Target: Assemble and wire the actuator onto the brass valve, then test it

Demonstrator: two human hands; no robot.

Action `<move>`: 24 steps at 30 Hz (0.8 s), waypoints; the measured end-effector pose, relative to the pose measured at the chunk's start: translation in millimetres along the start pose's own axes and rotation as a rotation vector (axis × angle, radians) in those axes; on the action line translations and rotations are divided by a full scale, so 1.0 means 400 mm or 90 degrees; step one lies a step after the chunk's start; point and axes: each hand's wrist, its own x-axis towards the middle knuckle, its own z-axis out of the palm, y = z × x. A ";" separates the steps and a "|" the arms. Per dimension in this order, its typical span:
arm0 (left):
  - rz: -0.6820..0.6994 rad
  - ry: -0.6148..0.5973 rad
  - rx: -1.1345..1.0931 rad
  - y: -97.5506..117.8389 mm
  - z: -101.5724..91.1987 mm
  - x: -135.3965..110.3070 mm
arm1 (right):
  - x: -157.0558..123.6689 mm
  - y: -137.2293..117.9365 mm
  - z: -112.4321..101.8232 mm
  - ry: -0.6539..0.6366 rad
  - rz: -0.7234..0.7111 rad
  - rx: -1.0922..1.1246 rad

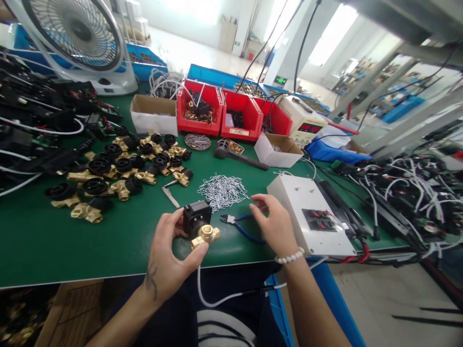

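My left hand (167,250) is closed around a brass valve with a black actuator (198,215), held above the front of the bench. Its brass ports face up and toward me, and my thumb lies against one of them. A white cable (201,289) hangs below the bench edge. My right hand (275,225) hovers with slightly bent fingers apart and nothing visible in them. Just left of it lie blue-handled cutting pliers (229,219). Beyond the pliers is a heap of silver wire clips (223,192), with a small metal tool (170,195) to its left.
Brass valves with black caps (123,166) crowd the left. Behind are a fan (104,79), red bins (200,126), cardboard boxes (155,120) and a black mallet-like tool (240,155). A grey switch box (300,226) stands by my right forearm; cabled black units (398,193) lie farther right.
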 end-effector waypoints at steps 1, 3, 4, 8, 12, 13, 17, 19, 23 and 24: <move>0.005 -0.002 0.010 0.003 0.001 0.001 | 0.014 -0.009 0.009 -0.034 -0.016 -0.014; 0.015 -0.006 0.037 0.008 0.003 0.001 | 0.042 -0.024 0.029 -0.099 -0.040 -0.055; 0.019 -0.007 0.051 0.010 0.003 0.002 | 0.056 -0.030 0.038 -0.127 -0.047 -0.077; 0.033 -0.015 0.081 0.016 0.004 0.003 | 0.086 -0.046 0.050 -0.213 -0.063 -0.146; 0.040 -0.023 0.075 0.017 0.006 0.004 | 0.091 -0.057 0.037 -0.244 -0.070 -0.174; 0.041 -0.025 0.076 0.017 0.006 0.005 | 0.092 -0.057 0.033 -0.243 -0.069 -0.169; 0.036 -0.025 0.081 0.018 0.006 0.006 | 0.094 -0.050 0.012 -0.197 -0.049 -0.104; 0.034 -0.028 0.079 0.019 0.005 0.007 | 0.086 -0.046 0.000 -0.162 -0.028 -0.050; 0.029 -0.037 0.082 0.024 0.007 0.008 | 0.045 -0.054 -0.021 -0.158 0.023 0.167; 0.025 -0.040 0.083 0.027 0.010 0.008 | 0.032 -0.059 -0.024 -0.166 0.043 0.274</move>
